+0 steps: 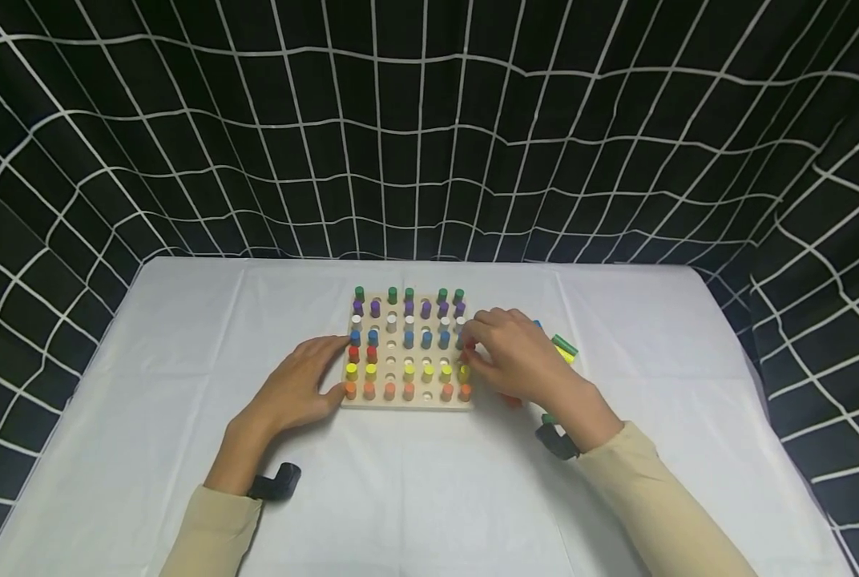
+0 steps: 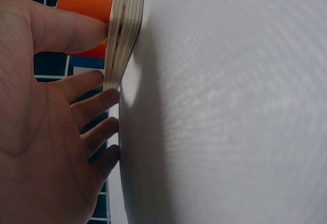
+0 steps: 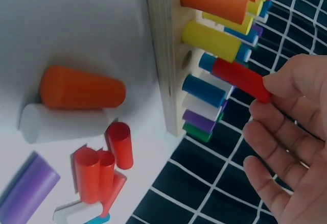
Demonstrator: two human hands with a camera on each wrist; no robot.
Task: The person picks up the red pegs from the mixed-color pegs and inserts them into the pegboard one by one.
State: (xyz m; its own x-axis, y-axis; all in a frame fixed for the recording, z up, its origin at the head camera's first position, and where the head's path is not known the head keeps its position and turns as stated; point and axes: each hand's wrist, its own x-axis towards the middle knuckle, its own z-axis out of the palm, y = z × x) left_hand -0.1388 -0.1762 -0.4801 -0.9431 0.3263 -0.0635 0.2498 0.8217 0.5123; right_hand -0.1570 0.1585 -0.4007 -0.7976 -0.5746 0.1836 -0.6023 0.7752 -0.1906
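Note:
A wooden pegboard (image 1: pixel 401 405) holds rows of coloured pegs, with several holes bare. Its red row has two red pegs (image 1: pixel 362 354) at the left end. At the board's left side, my left hand (image 1: pixel 296 389) rests with thumb and fingers extended against the edge. My right hand (image 1: pixel 512 357) is over the right edge. In the right wrist view, a red peg (image 3: pixel 242 79) is pinched between that hand's thumb and index finger. It is tilted out from the board, close to an uncovered hole (image 3: pixel 187 59) beside a yellow peg (image 3: pixel 212 39).
Loose pegs lie on the white cloth right of the board, among them a green one (image 1: pixel 565 344). The right wrist view shows an orange peg (image 3: pixel 82 88), a white peg (image 3: pixel 64 124), a purple peg (image 3: pixel 29 191) and several red pegs (image 3: pixel 88 175).

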